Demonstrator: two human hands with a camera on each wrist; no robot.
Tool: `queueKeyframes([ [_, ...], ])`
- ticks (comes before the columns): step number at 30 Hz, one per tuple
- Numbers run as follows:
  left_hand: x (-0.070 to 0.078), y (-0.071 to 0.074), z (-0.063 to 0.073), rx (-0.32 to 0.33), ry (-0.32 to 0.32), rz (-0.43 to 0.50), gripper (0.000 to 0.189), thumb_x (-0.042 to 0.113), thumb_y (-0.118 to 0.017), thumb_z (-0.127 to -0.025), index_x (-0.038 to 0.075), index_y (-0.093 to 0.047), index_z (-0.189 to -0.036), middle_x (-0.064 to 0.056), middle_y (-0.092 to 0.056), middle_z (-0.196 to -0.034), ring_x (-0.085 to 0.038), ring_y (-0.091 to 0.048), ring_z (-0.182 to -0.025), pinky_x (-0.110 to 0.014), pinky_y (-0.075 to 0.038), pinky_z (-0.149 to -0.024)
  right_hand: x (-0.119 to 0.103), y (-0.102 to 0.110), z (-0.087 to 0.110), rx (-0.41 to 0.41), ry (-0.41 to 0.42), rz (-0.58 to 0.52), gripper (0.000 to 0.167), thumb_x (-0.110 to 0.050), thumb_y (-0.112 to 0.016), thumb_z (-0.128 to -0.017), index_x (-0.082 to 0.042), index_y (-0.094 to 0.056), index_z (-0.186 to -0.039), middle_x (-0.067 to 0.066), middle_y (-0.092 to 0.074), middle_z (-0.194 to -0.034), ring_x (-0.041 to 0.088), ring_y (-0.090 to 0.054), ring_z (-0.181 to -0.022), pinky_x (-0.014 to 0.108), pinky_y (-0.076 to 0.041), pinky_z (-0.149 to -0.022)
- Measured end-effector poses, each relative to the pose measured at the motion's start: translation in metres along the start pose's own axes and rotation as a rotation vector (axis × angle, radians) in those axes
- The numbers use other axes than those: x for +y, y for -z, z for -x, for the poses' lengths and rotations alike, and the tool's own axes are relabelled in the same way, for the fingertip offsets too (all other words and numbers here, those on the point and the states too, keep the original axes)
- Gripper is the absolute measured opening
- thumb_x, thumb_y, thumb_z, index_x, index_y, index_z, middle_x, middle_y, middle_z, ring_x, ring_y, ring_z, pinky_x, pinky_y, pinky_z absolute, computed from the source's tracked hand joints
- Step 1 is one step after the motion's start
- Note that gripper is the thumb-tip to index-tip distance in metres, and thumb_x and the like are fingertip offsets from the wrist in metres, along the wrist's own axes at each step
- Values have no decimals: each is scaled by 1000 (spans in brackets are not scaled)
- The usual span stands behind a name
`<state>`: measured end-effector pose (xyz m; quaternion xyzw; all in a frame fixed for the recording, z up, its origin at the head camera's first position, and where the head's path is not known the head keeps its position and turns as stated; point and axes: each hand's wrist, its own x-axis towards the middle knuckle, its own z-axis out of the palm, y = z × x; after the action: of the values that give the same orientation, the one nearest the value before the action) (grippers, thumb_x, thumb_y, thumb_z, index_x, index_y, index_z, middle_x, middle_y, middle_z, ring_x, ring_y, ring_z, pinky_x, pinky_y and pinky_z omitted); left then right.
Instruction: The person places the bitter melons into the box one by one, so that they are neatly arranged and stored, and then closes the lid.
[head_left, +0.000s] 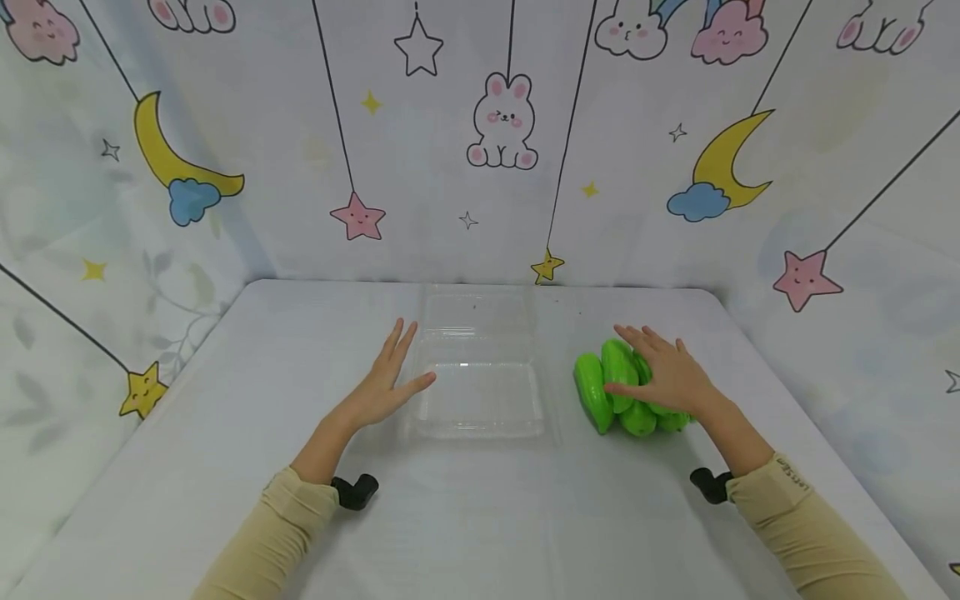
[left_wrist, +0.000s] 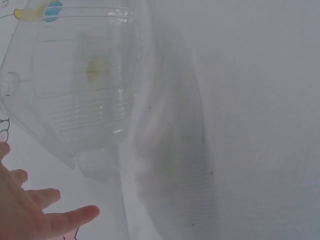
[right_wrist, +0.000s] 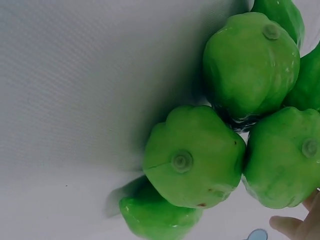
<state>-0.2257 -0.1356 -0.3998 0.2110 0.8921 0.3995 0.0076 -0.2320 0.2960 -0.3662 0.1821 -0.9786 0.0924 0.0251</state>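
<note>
A clear plastic box (head_left: 480,433) stands in the middle of the table with its hinged lid (head_left: 476,312) laid back behind it. My left hand (head_left: 382,387) is at the box's left side, fingers straight and spread, holding nothing. In the left wrist view the same hand (left_wrist: 30,205) shows beside the transparent box (left_wrist: 85,90). To the right lies a pile of glossy green fruits (head_left: 618,375) that look like papayas. Over the pile hovers my right hand (head_left: 671,375), fingers extended; whether it touches them I cannot tell. The right wrist view shows several fruits (right_wrist: 195,157) with round stem scars.
A white cloth covers the table (head_left: 480,517). Behind it and at both sides hangs a pale curtain (head_left: 450,167) printed with stars, moons and rabbits. Both wrists wear small black devices (head_left: 356,492).
</note>
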Motion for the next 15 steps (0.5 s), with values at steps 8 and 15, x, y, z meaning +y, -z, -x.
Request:
queueKeyframes([
  [8,-4,-9,1,2,12,37,82,46,-51,-90,22,1,-148,-3,15,-152,-33,5,-137,-65,-11,-100,1,-3,0,-2,1,-26,92,-60,-61,-76,-14,-23,-146,17,-28,-146,39,-18,-134,67,-10,-99],
  [15,-4,-16,2,-10,12,62,85,46,-53,-89,21,1,-148,-6,17,-151,-36,5,-137,-66,-12,-99,2,-6,1,-7,9,-46,91,-59,-62,-76,-13,-24,-146,18,-30,-145,39,-19,-134,67,-11,-98],
])
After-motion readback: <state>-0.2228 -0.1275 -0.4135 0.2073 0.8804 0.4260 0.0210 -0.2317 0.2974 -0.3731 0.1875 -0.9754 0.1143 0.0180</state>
